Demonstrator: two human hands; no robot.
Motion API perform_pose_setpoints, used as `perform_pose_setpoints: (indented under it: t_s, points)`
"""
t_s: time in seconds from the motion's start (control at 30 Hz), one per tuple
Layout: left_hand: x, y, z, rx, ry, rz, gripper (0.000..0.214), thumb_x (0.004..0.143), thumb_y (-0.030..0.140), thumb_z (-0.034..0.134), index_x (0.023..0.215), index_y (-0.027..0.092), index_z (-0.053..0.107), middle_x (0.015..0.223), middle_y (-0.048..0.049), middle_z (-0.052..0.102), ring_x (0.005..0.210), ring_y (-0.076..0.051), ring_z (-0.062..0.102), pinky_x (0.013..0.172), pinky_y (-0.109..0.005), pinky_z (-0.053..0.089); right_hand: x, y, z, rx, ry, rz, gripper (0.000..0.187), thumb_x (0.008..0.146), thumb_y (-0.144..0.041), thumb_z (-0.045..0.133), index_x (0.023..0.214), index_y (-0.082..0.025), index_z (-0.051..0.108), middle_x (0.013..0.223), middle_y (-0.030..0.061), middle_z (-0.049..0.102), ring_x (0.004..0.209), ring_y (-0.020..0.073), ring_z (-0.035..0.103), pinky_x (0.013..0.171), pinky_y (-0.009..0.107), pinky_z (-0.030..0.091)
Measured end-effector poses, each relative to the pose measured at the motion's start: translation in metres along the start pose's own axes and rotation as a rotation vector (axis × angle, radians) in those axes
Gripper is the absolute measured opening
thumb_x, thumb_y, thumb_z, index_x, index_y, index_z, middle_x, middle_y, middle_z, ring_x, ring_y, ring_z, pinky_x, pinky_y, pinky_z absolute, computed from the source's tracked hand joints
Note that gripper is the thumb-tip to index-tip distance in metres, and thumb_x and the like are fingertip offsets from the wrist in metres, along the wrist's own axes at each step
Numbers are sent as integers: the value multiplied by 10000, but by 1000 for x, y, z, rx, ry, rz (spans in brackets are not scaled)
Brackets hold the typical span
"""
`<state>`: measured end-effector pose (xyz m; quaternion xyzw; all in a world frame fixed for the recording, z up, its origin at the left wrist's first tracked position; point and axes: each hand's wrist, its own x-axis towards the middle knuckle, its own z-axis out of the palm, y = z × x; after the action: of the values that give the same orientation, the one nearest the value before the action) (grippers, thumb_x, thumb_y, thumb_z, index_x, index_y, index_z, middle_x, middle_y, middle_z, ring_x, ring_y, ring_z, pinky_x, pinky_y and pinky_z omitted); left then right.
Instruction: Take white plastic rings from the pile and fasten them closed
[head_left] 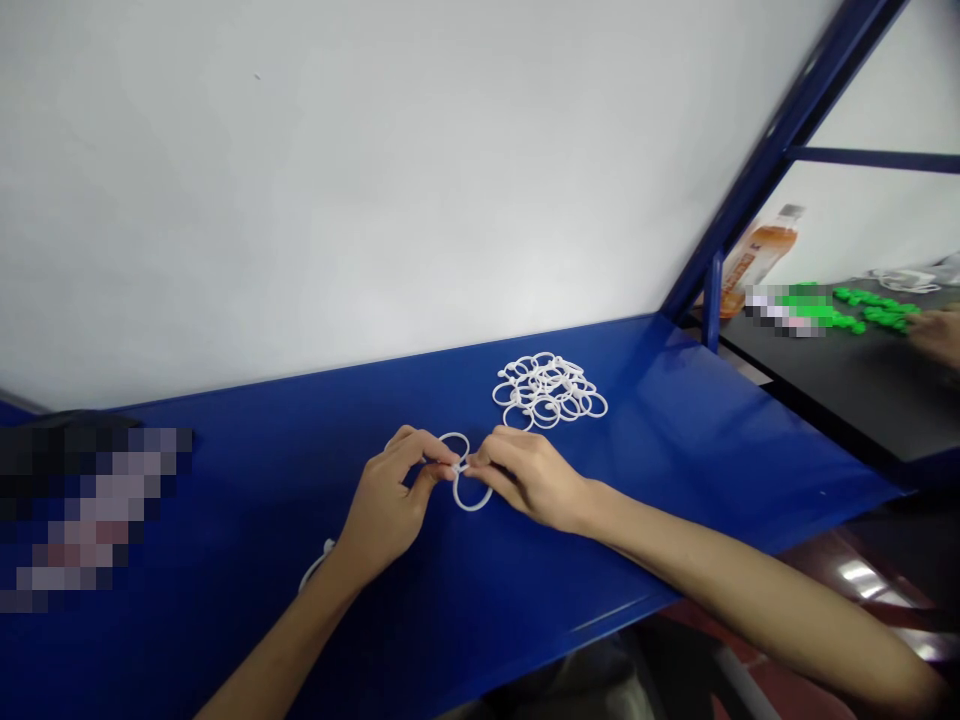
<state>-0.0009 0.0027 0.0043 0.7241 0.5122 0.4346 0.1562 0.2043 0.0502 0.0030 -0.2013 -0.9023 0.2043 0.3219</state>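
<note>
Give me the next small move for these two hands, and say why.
I'd probably ease the left hand and right hand slightly apart to snug the white cord, if that crossing is meant to tighten: both hands appear to pinch it where its parts meet, their tips are close together, and open loops show above and below.

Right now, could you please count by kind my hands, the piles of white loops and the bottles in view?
Hands: 2, left hand and right hand, holding white loops
Pile of loops: 1
Bottle: 1
Total: 4
</note>
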Motion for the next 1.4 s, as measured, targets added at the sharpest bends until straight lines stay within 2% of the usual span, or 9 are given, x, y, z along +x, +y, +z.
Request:
perform_pose_setpoints:
  t_s: [0.23,0.33,0.43,0.53,0.67,0.83,0.97,1.2,1.4]
  points:
    - [0,-1,0,74,-50,57,178,930,211,537,783,236,636,770,15,667,791,-161,593,751,-306,497,3,1,-4,-101,-79,-105,248,1057,-273,414,948,-162,606,839,62,655,753,154,563,706,275,490]
    - [2,-4,-1,174,-64,101,132,955,256,531,899,233,648,866,-5,698,875,-181,593,803,-329,504,7,12,-10,-138,-6,-78,234,1049,-296,444,982,-164,625,882,69,677,794,161,593,725,279,498]
    - [3,-10,-2,323,-106,165,163,947,210,511,1021,232,654,986,-30,702,960,-208,585,910,-395,488,10,33,-23,-243,159,60,194,1022,-293,512,1000,-164,654,919,78,694,827,178,621,757,302,502]
    - [1,-19,-5,419,-190,215,350,866,68,470,1105,239,660,1101,-48,686,1057,-230,571,969,-432,468,10,61,-45,-367,307,242,158,992,-257,556,1001,-174,690,919,72,695,833,189,632,777,318,498]
    - [-2,-26,-7,487,-274,211,426,807,50,491,1139,251,668,1198,-55,659,1136,-259,542,968,-452,469,4,92,-73,-457,394,468,201,961,-219,563,1037,-170,743,957,82,694,819,185,647,785,304,499]
    - [-3,-25,-7,465,-290,202,180,902,215,541,990,257,693,1156,-56,671,1124,-263,541,934,-449,475,-4,104,-94,-601,296,740,253,955,-244,544,1042,-185,774,1007,99,715,895,215,669,851,319,498]
    - [-1,-21,-7,432,-256,210,120,922,229,541,911,242,660,1074,-40,688,1071,-242,559,938,-444,470,-9,104,-101,-667,246,893,265,955,-271,533,1079,-224,762,1074,99,737,943,240,687,826,325,505]
    - [-1,-16,-9,368,-114,216,66,905,197,530,882,225,586,1200,-63,642,1114,-228,579,974,-422,488,-12,109,-104,-564,191,1036,239,898,-331,589,1034,-246,767,1031,75,760,954,244,698,812,306,512]
    - [0,-19,-5,289,-64,201,44,910,221,514,878,227,543,1018,-51,684,994,-196,628,911,-376,520,-16,119,-99,-538,170,1081,291,921,-325,528,1055,-215,762,1056,108,755,994,251,697,846,302,504]
